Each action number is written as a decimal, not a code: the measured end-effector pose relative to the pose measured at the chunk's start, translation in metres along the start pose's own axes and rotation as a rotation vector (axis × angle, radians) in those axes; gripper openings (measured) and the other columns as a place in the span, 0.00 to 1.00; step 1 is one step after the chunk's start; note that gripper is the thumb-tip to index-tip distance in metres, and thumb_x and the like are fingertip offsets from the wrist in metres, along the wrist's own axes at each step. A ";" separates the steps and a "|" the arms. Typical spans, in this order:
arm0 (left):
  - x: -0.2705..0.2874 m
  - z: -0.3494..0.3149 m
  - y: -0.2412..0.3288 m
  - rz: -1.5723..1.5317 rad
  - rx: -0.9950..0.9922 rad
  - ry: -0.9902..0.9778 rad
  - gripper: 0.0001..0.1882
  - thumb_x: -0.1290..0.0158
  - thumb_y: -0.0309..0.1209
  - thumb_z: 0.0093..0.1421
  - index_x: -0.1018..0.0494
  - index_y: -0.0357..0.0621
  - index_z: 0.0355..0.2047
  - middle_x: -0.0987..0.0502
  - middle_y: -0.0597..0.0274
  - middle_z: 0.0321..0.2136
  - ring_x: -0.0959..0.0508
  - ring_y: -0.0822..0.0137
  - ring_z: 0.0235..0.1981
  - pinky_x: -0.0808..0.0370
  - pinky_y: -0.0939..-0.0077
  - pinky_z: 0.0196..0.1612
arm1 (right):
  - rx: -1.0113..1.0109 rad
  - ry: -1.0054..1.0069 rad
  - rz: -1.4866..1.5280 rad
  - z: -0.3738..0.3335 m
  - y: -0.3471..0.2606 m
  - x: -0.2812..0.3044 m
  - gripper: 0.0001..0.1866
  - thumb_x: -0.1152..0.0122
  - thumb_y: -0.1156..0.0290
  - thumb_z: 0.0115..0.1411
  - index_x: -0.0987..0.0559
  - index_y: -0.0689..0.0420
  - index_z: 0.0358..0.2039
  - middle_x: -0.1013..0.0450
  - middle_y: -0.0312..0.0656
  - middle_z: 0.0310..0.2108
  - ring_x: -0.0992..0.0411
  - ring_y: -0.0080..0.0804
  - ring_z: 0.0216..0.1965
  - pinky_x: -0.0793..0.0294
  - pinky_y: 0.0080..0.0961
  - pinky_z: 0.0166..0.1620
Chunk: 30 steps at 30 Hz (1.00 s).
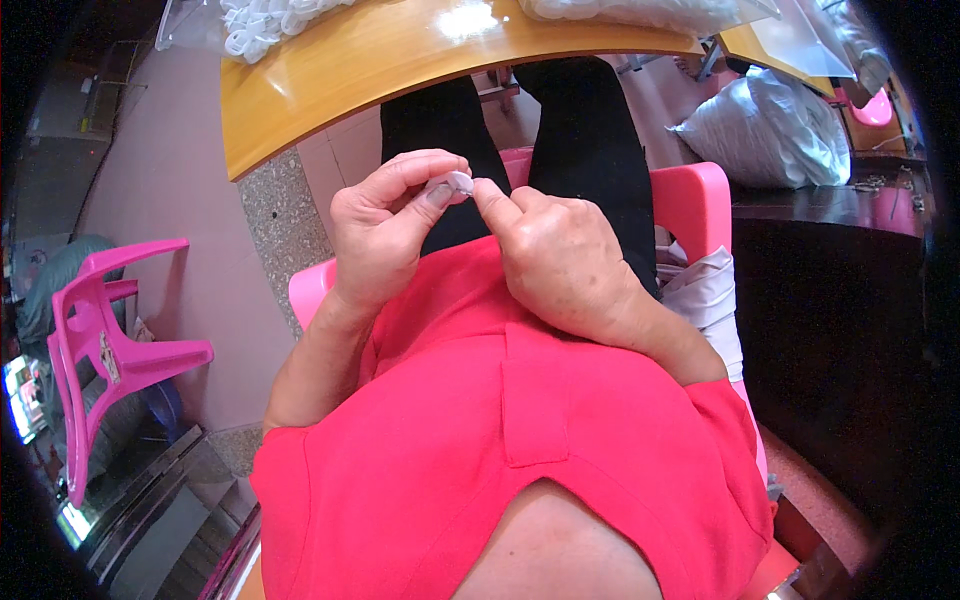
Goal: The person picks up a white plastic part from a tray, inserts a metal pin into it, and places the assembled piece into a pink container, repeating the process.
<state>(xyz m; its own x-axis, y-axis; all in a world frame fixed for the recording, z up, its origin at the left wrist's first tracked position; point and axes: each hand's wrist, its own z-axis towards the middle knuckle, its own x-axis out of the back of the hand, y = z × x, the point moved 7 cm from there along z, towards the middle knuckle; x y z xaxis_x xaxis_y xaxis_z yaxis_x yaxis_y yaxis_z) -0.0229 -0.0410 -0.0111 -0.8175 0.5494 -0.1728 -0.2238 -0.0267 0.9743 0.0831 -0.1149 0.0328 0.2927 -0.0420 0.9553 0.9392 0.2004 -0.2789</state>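
Above my lap, my left hand (385, 220) pinches a small white rounded piece (459, 181) between thumb and fingers. Its exact kind does not show. My right hand (570, 250) is closed, with the fingers curled under and out of sight. Its leading fingertip meets the edge of the white piece, where a tiny dark or shiny spot shows. Whatever the right fingers hold, if anything, is too small and hidden to make out.
Ahead lies a wooden table (400, 75) bearing a heap of white looped pieces (265, 22) and clear plastic bags. I sit in a pink armchair (695, 200). Left is a tipped pink plastic chair (140, 350); right, a stuffed white sack (770, 130) beside a dark surface.
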 end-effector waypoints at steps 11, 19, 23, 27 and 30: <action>-0.002 -0.003 -0.018 -0.362 0.300 0.023 0.12 0.52 0.21 0.62 0.29 0.28 0.45 0.24 0.49 0.40 0.22 0.63 0.40 0.22 0.70 0.47 | -0.063 0.039 0.079 -0.001 0.013 0.002 0.09 0.49 0.74 0.53 0.30 0.63 0.35 0.27 0.50 0.23 0.24 0.45 0.23 0.24 0.35 0.26; 0.001 -0.004 -0.022 -0.298 0.268 0.034 0.14 0.51 0.22 0.61 0.30 0.28 0.47 0.24 0.49 0.40 0.22 0.61 0.41 0.22 0.65 0.46 | -0.070 0.010 0.074 -0.004 0.015 0.003 0.09 0.49 0.74 0.53 0.30 0.63 0.34 0.27 0.50 0.23 0.24 0.45 0.24 0.24 0.35 0.26; -0.001 -0.004 -0.019 -0.246 0.276 0.060 0.12 0.49 0.21 0.60 0.27 0.30 0.44 0.22 0.52 0.38 0.21 0.67 0.38 0.22 0.75 0.44 | -0.086 0.018 0.072 -0.003 0.016 0.000 0.18 0.47 0.80 0.49 0.28 0.65 0.44 0.29 0.48 0.21 0.26 0.46 0.23 0.26 0.36 0.25; -0.001 -0.004 -0.017 -0.251 0.261 0.061 0.13 0.48 0.21 0.59 0.27 0.31 0.44 0.22 0.54 0.37 0.21 0.69 0.37 0.23 0.78 0.43 | -0.091 0.007 0.063 -0.002 0.015 0.001 0.18 0.47 0.80 0.49 0.28 0.64 0.44 0.29 0.48 0.21 0.26 0.45 0.23 0.26 0.35 0.25; 0.001 -0.004 -0.017 -0.221 0.257 0.045 0.12 0.48 0.21 0.59 0.26 0.31 0.43 0.21 0.55 0.36 0.21 0.70 0.37 0.23 0.79 0.42 | -0.082 -0.020 0.026 -0.001 0.013 0.000 0.17 0.46 0.80 0.49 0.28 0.64 0.43 0.29 0.47 0.21 0.26 0.44 0.22 0.26 0.35 0.25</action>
<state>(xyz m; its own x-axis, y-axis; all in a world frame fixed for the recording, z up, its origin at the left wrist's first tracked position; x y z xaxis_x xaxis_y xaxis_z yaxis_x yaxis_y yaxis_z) -0.0219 -0.0439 -0.0288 -0.7883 0.4806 -0.3843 -0.2616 0.3035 0.9162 0.0952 -0.1138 0.0290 0.3143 -0.0180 0.9491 0.9431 0.1200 -0.3100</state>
